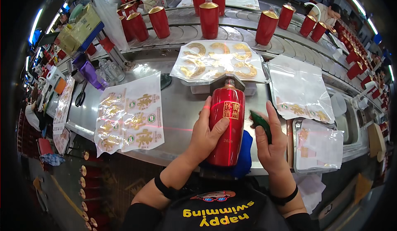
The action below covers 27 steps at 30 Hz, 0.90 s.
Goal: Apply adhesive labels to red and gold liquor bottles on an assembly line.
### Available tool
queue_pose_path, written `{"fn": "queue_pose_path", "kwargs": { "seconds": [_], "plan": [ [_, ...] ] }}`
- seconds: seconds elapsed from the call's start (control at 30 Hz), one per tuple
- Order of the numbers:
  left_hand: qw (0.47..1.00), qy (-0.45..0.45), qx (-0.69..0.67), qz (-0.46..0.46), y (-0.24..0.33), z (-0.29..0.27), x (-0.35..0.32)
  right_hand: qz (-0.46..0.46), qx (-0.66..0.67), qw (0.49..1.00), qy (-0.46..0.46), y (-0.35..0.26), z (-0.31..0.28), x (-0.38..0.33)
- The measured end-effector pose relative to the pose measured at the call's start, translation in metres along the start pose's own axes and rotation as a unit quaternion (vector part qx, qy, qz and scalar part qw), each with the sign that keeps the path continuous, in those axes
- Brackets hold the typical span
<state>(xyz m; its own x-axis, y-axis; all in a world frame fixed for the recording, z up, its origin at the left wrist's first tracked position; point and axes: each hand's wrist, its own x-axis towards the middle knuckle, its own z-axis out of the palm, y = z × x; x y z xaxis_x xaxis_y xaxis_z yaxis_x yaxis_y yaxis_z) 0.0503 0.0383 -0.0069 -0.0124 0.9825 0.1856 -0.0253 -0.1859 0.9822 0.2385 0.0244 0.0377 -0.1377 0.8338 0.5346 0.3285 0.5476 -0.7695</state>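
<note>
A glossy red bottle point(226, 142) with gold lettering and a clear neck lies tilted in front of me, its neck against a metal bracket point(223, 83). My left hand point(202, 135) is wrapped round its left side, thumb across the front. To the right of the bottle and apart from it, my right hand point(273, 145) pinches a small dark green flat tool, perhaps a scraper point(261, 126), between thumb and fingers. Beneath the bottle's lower end is a blue cloth point(245, 150). A thin red light line crosses the bottle.
Decal sheets lie on the metal table: gold crescents point(194, 50) behind the bottle, gold-and-green prints point(134, 121) at left, pale sheets point(297, 86) at right. Gold-shouldered red bottles point(209, 22) stand on a curved conveyor point(182, 33). Black scissors point(80, 95) lie far left; people sit beyond.
</note>
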Motion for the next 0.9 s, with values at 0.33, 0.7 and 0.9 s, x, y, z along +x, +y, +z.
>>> {"fn": "queue_pose_path", "kwargs": {
  "seconds": [0.33,0.7,0.9],
  "plan": [
    [1.0,-0.006,-0.007,-0.004,-0.003,-0.001,0.001,0.132,0.147,0.98,-0.031,-0.014,-0.003,-0.019],
    [1.0,-0.005,-0.021,0.004,-0.007,-0.001,0.002,0.172,0.179,0.967,-0.057,-0.024,0.0,-0.031],
    [0.999,-0.008,-0.041,0.007,-0.005,0.0,0.002,0.206,0.165,0.961,-0.086,-0.025,0.002,-0.037]
  ]
}}
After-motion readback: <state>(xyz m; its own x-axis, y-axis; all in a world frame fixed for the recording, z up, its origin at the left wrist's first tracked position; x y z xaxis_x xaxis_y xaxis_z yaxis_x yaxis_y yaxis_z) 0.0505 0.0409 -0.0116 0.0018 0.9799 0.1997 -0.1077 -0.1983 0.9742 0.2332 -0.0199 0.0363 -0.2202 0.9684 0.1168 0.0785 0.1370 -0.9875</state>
